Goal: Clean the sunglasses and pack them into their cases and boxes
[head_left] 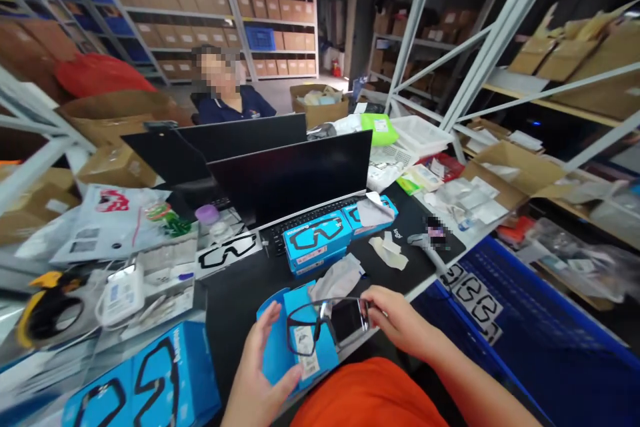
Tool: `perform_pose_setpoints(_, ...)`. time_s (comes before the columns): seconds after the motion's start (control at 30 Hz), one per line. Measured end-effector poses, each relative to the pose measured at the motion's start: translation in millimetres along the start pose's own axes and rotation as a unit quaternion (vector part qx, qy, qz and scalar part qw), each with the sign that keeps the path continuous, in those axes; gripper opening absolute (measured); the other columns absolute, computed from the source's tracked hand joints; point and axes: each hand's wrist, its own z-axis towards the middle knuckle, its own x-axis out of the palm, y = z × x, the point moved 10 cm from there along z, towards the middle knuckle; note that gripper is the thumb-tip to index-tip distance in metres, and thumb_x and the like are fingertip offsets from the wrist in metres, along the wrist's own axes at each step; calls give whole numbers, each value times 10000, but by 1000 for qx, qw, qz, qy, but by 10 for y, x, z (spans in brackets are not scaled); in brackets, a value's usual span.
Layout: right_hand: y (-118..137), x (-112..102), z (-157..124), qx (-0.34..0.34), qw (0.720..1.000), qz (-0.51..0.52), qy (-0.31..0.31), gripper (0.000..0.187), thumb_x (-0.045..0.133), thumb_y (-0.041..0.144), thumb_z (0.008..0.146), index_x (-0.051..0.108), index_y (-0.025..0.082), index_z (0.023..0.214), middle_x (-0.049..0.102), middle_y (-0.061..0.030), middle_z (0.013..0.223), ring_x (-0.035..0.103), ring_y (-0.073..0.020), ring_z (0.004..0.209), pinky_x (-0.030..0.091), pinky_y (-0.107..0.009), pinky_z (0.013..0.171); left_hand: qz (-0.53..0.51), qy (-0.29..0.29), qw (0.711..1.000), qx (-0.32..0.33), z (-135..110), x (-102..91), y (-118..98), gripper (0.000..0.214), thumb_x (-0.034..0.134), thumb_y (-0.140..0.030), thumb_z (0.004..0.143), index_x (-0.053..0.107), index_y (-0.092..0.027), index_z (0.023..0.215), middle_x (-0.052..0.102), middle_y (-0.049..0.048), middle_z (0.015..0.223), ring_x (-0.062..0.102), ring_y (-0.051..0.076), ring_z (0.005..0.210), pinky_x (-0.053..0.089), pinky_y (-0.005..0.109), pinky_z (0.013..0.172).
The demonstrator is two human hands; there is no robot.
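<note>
My left hand (pixel 260 367) holds an open blue box (pixel 280 347) from underneath, fingers curled round its edge, at the near edge of the black desk mat (pixel 240 293). My right hand (pixel 395 317) pinches a pair of dark-framed glasses (pixel 325 323) by the right side, holding them just over the open blue box. A crumpled white wrapper (pixel 337 278) lies just beyond the box. Two more blue glasses boxes (pixel 317 240) sit stacked in front of the keyboard (pixel 310 213).
A black monitor (pixel 295 173) stands behind the keyboard, and a person in a dark shirt (pixel 233 103) sits beyond it. More blue boxes (pixel 145 387) lie at the near left. A blue crate (pixel 520 327) sits at the right; shelving with cartons surrounds everything.
</note>
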Motion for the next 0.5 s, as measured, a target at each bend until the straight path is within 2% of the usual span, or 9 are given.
perform_pose_setpoints(0.07,-117,-156,-166,12,998,10,-58,193,452,129,949,612,222,1002,572,-19,820,545,-172,723,441,-290,678,-34,-10,999,-39,101,37,147,788,783,-533,656,540,-239,1346,593,158,1384,559,366,1289,441,528,1096)
perform_pose_setpoints(0.17,-368,-451,-405,48,989,31,-140,162,448,194,978,596,219,920,575,-16,778,546,-170,676,451,-295,652,-9,-26,995,-91,261,160,270,612,708,-639,693,685,-198,1117,701,153,1168,677,349,1073,568,476,917)
perform_pose_setpoints(0.23,-615,-735,-582,93,971,72,-207,173,451,274,1002,597,220,927,576,-12,754,546,-163,623,463,-288,603,33,4,996,-81,370,401,207,510,659,-642,734,733,-192,964,730,128,1015,700,314,932,586,432,824)
perform_pose_setpoints(0.27,-748,-909,-682,114,957,93,-248,178,462,316,1006,596,221,939,582,-12,756,548,-158,601,467,-283,580,50,32,996,-63,425,589,140,465,639,-620,761,741,-194,918,732,114,953,700,293,866,585,407,782)
perform_pose_setpoints(0.3,-873,-1096,-781,127,942,113,-290,182,483,356,1003,595,221,952,592,-12,763,550,-152,585,469,-277,563,65,67,995,-40,479,822,63,424,617,-586,792,744,-196,897,727,100,903,693,271,805,577,382,736)
perform_pose_setpoints(0.37,-1083,-1493,-956,128,910,138,-369,208,541,421,979,594,220,965,614,-12,772,550,-137,559,467,-261,545,102,140,985,14,592,1406,-94,340,551,-483,867,739,-200,888,708,73,839,666,227,723,545,333,668)
perform_pose_setpoints(0.43,-1261,-1883,-1078,112,882,152,-432,244,594,460,948,597,217,956,627,-11,774,540,-120,538,459,-244,532,158,210,963,64,738,2121,-200,284,489,-344,914,726,-200,853,687,47,807,641,188,707,514,295,667)
perform_pose_setpoints(0.5,-1446,-2219,-1135,102,861,168,-468,271,636,482,918,602,215,955,636,-15,792,537,-110,531,456,-230,519,175,229,955,71,994,2823,-216,220,537,-249,889,710,-194,766,671,19,768,624,154,679,498,267,674)
